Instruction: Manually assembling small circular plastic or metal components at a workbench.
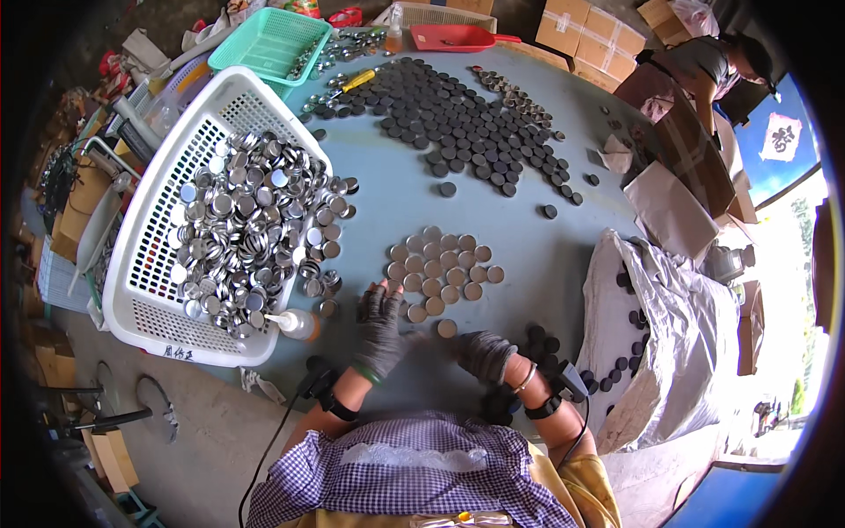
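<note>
A group of round, shallow metal caps with pale tan faces lies on the table in front of me. My left hand, in a grey glove with bare fingertips, reaches to the group's near left edge; its fingers are stretched out, its thumb side blurred. A single cap sits a little nearer to me, between my hands. Close to that cap is my right hand, also gloved; motion smears its fingers, so what they hold, if anything, is unclear. Dark round caps are heaped just beyond the right hand.
At left, a white plastic basket holds many shiny caps, with a small bottle by its near edge. Dark discs cover the table's far part. A green basket, red dustpan and white sack surround it. Another person bends at far right.
</note>
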Demonstrator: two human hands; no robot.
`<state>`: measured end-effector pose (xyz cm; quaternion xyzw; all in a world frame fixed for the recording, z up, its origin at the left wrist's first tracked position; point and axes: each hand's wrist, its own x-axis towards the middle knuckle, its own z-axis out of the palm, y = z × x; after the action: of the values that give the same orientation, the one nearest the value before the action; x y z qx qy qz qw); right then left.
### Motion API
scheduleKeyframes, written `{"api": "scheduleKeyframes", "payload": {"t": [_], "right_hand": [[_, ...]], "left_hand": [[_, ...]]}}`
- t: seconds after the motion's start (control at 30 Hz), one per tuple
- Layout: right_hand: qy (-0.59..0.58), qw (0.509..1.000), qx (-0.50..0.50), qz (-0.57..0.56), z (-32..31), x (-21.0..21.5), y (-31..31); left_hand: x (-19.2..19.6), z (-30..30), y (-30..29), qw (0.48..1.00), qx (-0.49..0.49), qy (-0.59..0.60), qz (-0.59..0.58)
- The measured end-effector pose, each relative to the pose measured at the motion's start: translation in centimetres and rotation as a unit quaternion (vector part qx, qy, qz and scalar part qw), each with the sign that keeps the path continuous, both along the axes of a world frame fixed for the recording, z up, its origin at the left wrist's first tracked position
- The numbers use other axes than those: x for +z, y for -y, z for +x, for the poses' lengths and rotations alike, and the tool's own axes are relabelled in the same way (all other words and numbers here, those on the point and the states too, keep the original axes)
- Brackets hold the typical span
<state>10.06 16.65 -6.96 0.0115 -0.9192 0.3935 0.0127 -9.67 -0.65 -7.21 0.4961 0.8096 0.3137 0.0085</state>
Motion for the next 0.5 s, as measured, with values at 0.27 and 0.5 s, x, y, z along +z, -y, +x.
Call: {"api": "scheduleKeyframes", "payload": {"t": [0.27, 0.5], "right_hand": [[0.042, 0.986, -0.078, 0.144, -3.2, -0.6, -0.6], [0.054, 0.965, -0.184, 0.178, -3.0, 2.2, -1.1]], "left_hand": [[0.0, -1.7, -0.7, 0.998, 0.049, -0.012, -0.024], [0.2, -1.7, -2.1, 0.998, 0.051, -0.001, -0.024]]}}
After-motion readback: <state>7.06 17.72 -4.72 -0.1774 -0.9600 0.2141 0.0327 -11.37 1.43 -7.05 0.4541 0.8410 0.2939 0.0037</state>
